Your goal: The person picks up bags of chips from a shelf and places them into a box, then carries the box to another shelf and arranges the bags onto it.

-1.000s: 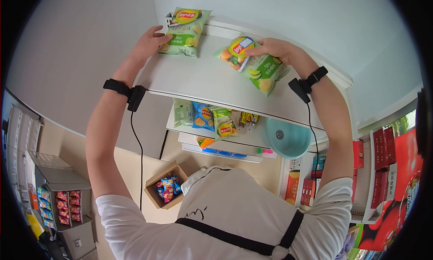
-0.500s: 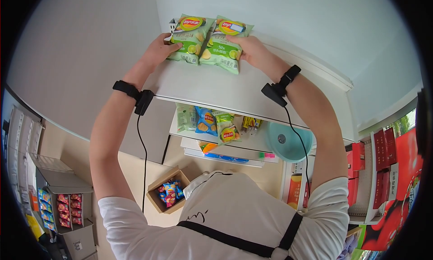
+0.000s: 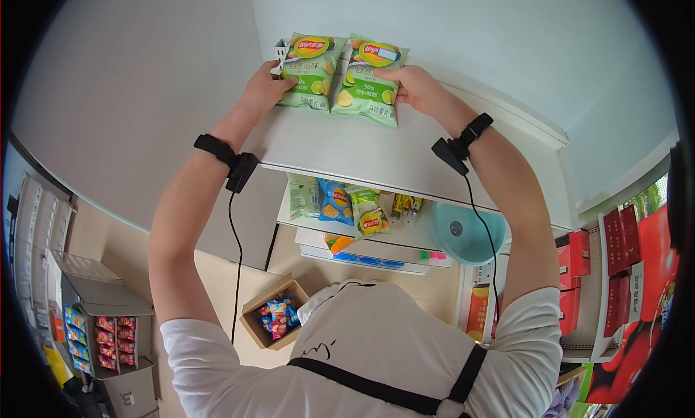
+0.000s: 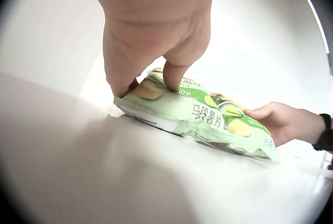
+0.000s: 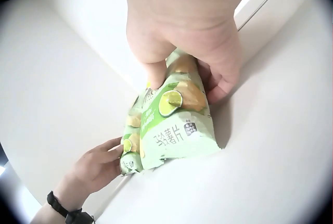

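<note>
Two green chip bags stand side by side on the white top shelf [image 3: 326,146]. The left hand [image 3: 265,90] grips the left bag [image 3: 313,74] by its outer edge, thumb on the front. On the right bag [image 3: 368,85], the right hand [image 3: 420,88] pinches the outer edge, thumb on the front and fingers behind. In the left wrist view the left hand [image 4: 156,31] holds its bag [image 4: 166,104] from above. The right wrist view shows the right hand [image 5: 182,36] around its bag [image 5: 174,114], the two bags close together.
A white perforated basket [image 3: 280,52] is behind the left hand. The shelf below holds several snack bags [image 3: 335,203] and a teal basin [image 3: 469,232]. A cardboard box [image 3: 253,324] with small packets is lower down; red boxes [image 3: 572,280] line the right.
The right hand has brought its bag leftward, upright beside the left one. Since the middle frame, both hands and bags appear slightly lower in the head view.
</note>
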`<act>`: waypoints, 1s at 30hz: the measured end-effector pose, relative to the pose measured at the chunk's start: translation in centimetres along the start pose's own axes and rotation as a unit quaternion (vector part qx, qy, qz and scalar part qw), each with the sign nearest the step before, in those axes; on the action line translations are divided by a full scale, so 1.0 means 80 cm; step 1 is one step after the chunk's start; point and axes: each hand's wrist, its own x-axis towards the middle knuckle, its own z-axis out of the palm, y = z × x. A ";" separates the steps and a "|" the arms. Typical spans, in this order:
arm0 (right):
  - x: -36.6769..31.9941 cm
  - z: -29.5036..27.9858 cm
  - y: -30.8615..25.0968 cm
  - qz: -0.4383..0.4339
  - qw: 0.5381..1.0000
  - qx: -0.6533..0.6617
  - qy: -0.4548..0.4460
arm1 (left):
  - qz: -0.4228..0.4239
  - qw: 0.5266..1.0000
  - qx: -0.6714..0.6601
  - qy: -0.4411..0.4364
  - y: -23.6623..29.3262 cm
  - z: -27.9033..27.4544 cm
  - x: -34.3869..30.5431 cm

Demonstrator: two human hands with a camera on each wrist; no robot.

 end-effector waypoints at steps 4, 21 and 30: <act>-0.003 0.000 -0.007 0.008 1.000 -0.002 -0.011 | -0.003 1.000 -0.023 -0.008 0.006 -0.003 -0.004; 0.004 -0.026 -0.004 0.009 0.999 -0.044 -0.017 | 0.002 0.998 -0.033 -0.046 0.005 -0.012 -0.013; -0.001 -0.017 -0.002 0.020 0.998 -0.048 -0.024 | -0.009 0.998 -0.030 -0.052 0.007 -0.014 -0.013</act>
